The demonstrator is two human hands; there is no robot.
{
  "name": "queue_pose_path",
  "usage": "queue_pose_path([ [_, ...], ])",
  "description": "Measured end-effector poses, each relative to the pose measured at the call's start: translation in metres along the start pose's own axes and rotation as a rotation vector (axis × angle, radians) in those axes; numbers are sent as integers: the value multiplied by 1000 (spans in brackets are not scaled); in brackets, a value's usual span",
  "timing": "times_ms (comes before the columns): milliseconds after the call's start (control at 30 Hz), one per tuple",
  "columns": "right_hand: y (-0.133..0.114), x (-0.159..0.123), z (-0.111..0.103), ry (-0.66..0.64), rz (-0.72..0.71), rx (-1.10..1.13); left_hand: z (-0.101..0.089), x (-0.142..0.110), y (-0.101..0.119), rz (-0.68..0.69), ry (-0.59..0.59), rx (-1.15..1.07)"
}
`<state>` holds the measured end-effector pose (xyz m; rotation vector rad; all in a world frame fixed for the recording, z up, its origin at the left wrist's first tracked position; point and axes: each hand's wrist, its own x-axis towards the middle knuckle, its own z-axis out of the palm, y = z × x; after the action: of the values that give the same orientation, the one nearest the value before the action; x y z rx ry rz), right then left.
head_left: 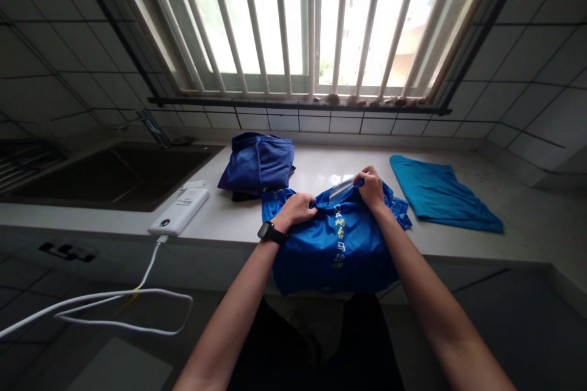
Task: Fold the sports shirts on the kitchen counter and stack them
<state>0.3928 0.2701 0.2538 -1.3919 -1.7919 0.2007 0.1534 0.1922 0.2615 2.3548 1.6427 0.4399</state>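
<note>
A shiny blue shirt (312,250) with white and yellow printed characters lies on the counter, its lower part hanging over the front edge. My left hand (298,209), with a black watch at the wrist, is closed on the shirt's upper edge left of the print. Farther right, my right hand (369,186) pinches the same edge. The cloth between them is bunched and slightly raised. Behind my left hand sits a stack of folded dark blue clothes (261,162). A teal piece of clothing (443,192) lies flat to the right of the shirt.
A dark sink (183,186) with a faucet (155,128) is at the left. Near it a white power bank (181,211) lies on the white counter (229,220), its white cable (149,266) hanging past the front edge. A barred window (316,30) is behind.
</note>
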Motion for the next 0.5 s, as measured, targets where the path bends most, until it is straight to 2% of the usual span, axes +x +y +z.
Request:
queue_pose_path([
  [100,-16,-6,-13,-6,11,313,-15,-35,31,249,-263,-235],
  [167,-31,-14,-28,-129,-7,593,-30,-58,48,495,-526,-485],
  [200,-41,-20,-36,-231,-30,729,-38,-66,52,551,-604,-595],
  [233,-51,-25,-45,-351,-65,851,-46,-70,54,548,-526,-692],
  [267,-63,-31,-53,-475,-113,951,-54,-71,52,505,-325,-769],
  [333,-87,-41,-67,-697,-239,1075,-66,-64,44,389,162,-823],
  [367,-99,-45,-73,-774,-293,1112,-69,-59,39,363,276,-815],
  [400,-110,-47,-76,-824,-333,1141,-71,-54,36,359,282,-799],
  [433,-120,-48,-79,-845,-358,1170,-72,-50,34,373,192,-785],
  [500,-132,-47,-79,-805,-355,1224,-70,-47,35,393,-68,-770],
])
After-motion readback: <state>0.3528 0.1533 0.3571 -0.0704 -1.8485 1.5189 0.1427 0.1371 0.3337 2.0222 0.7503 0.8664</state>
